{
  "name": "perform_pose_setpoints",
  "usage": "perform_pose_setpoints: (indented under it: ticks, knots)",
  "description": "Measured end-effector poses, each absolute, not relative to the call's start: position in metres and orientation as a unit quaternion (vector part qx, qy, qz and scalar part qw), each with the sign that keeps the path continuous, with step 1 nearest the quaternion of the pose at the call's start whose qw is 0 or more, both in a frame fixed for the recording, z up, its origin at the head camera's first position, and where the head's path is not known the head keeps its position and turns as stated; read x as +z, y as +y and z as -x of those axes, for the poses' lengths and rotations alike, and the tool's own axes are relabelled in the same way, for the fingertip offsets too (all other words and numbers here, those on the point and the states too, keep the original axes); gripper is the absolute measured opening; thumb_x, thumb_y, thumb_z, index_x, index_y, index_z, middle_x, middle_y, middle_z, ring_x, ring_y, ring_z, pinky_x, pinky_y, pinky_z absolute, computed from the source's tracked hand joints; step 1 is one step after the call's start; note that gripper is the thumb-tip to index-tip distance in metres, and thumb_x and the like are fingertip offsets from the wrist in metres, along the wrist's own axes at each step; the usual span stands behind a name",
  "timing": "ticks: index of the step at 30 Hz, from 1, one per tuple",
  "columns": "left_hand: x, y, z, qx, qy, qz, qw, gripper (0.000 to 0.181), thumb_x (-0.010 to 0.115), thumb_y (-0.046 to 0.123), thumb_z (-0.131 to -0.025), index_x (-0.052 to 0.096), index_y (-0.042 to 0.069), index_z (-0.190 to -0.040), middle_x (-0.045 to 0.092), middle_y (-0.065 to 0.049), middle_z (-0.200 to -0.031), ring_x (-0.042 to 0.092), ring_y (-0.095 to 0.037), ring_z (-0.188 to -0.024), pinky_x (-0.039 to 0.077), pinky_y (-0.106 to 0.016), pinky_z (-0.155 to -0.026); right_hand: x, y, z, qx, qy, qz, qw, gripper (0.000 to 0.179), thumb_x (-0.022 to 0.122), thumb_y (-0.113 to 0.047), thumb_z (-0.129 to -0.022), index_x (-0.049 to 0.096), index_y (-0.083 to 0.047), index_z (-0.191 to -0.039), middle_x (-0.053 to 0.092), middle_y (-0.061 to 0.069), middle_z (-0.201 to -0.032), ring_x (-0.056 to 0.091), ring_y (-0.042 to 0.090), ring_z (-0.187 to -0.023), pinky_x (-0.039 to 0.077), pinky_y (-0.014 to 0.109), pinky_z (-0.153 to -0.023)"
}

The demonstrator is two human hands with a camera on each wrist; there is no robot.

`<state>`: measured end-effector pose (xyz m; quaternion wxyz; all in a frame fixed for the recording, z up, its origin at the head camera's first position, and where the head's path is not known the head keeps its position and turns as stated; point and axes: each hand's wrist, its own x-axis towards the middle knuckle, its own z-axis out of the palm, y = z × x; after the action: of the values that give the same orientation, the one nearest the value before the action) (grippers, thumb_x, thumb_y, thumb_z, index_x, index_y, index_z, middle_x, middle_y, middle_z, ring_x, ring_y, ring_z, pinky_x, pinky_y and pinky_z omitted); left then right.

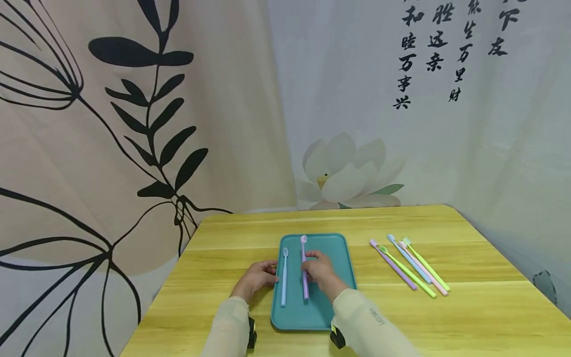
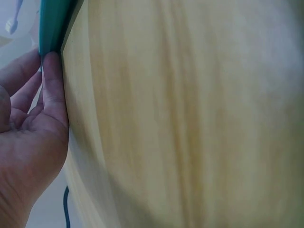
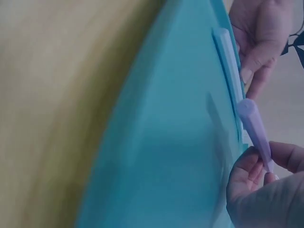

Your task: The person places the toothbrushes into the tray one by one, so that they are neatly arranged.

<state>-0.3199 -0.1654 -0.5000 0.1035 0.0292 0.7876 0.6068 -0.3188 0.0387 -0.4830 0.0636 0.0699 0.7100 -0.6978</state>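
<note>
A teal tray (image 1: 301, 320) lies on the wooden table, its left rim pinched by my left hand (image 1: 257, 280) between thumb and fingers. In the left wrist view, the fingertips (image 2: 51, 64) are right at the tray's edge. My right hand (image 1: 322, 271) is over the tray and pinches a purple toothbrush (image 1: 305, 291) around the middle of its handle. In the right wrist view, this toothbrush (image 3: 254, 121) is tilted, with its handle end raised above the tray and casting a shadow. A light blue toothbrush (image 1: 284, 285) lies lengthwise along the tray's left side, bristle end away from me.
On the table right of the tray, several toothbrushes lie slanted in a loose group: a purple one (image 1: 397, 268), a green one (image 1: 412, 275), a blue one (image 1: 412, 262), a pink one (image 1: 432, 277) and a light green one (image 1: 432, 267). A printed curtain (image 1: 241, 124) hangs behind the table.
</note>
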Motion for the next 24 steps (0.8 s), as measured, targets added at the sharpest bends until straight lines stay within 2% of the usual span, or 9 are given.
perform_pose_setpoints:
  ticks: [7, 15, 24]
  knots:
    - [-0.5, -0.167, 0.318, 0.602, 0.791, -0.031, 0.104, 0.056, 0.066, -0.012, -0.083, 0.05, -0.012, -0.137, 0.058, -0.018, -0.104, 0.06, -0.019, -0.087, 0.057, -0.036, -0.08, -0.487, 0.029, 0.316, -0.677, 0.727, -0.086, 0.073, 0.044, 0.064, 0.008, -0.079, 0.059, 0.002, -0.123, 0.053, 0.006, -0.069, 0.045, 0.014, -0.054, 0.042, 0.024, -0.049]
    - [-0.498, -0.166, 0.318, 0.596, 0.794, -0.029, 0.114, 0.058, 0.067, -0.009, -0.085, 0.049, -0.009, -0.14, 0.058, -0.016, -0.106, 0.059, -0.021, -0.09, 0.056, -0.037, -0.084, -0.493, 0.024, 0.315, -0.649, 0.753, -0.088, 0.061, 0.042, 0.066, 0.006, -0.08, 0.062, 0.001, -0.121, 0.06, 0.013, -0.089, 0.052, 0.017, -0.06, 0.046, 0.026, -0.052]
    - [-0.497, -0.167, 0.319, 0.589, 0.799, -0.023, 0.118, 0.058, 0.067, -0.008, -0.085, 0.049, -0.008, -0.14, 0.059, -0.015, -0.106, 0.06, -0.02, -0.09, 0.055, -0.036, -0.083, -0.493, 0.017, 0.313, -0.606, 0.792, -0.073, 0.037, 0.039, 0.068, 0.004, -0.079, 0.065, 0.002, -0.118, 0.062, 0.016, -0.097, 0.058, 0.02, -0.068, 0.051, 0.029, -0.055]
